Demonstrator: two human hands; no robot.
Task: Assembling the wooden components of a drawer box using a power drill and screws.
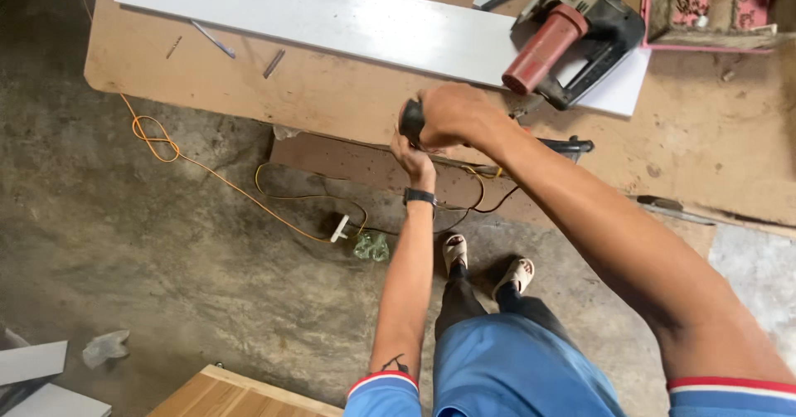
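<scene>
Both of my hands meet just in front of the brown workbench (332, 102). My right hand (454, 117) is closed around a small black object (411, 122), possibly a tool's handle or grip. My left hand (413, 162) sits just under it with the fingers curled up against the same object; a dark watch is on that wrist. What the black object connects to is hidden by my hands.
A long white board (315, 15) lies on the bench with a power tool with a red handle (572, 40) on its right end. Orange and yellow cords (249, 197) and a white plug (340, 229) lie on the concrete floor. My sandalled feet (485, 264) stand below.
</scene>
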